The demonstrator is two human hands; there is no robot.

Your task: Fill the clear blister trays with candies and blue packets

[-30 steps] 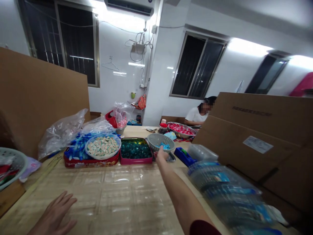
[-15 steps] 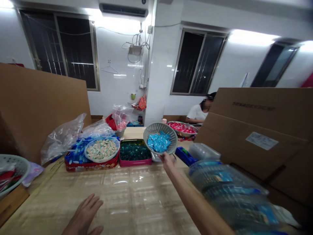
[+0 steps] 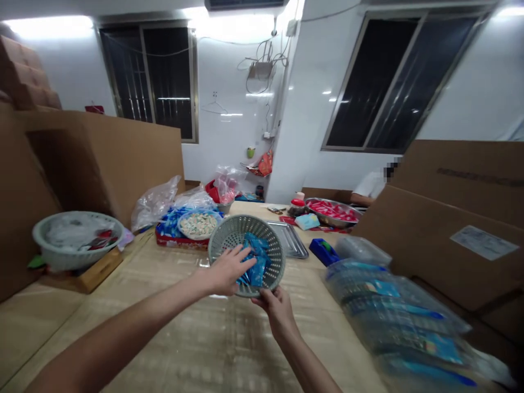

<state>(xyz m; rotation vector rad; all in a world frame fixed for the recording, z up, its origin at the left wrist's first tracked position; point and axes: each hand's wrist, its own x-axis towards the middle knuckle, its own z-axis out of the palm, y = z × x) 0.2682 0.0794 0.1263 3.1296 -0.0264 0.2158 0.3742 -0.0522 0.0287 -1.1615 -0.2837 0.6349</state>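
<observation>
Left hand: the left hand [image 3: 227, 270] is open, its fingers spread over the packets; whether it pinches any, the view cannot settle.
Right hand: the right hand [image 3: 276, 308] is closed on the basket's lower rim, bearing its weight.
Basket: a round grey-green perforated plastic basket [image 3: 273, 262] is held tilted steeply above the bench, close in front of the person.
Basket contents: shiny blue foil packets [image 3: 257, 262] lie in a loose clump, partly under the left fingers.
Risk: at this tilt, slick packets could slide over the low rim; a slack one-handed hold could drop the basket.
Bench: a pale wooden bench [image 3: 204, 333] runs beneath both hands.
Right of the hands: clear plastic bags of blue-labelled goods [image 3: 393, 311] lie blurred in a stack.
Left of the hands: a pale green plastic basin [image 3: 77, 240] holding plastic and red packets stands on a wooden block [image 3: 98, 275].
Beyond the basket: a steel tray [image 3: 292, 240] lies bare, and a red tin [image 3: 180, 240] carries a round tub of pale sweets [image 3: 198, 225].
Far end: a steel basin of red packets [image 3: 333, 210] sits near a co-worker [image 3: 368, 188].
</observation>
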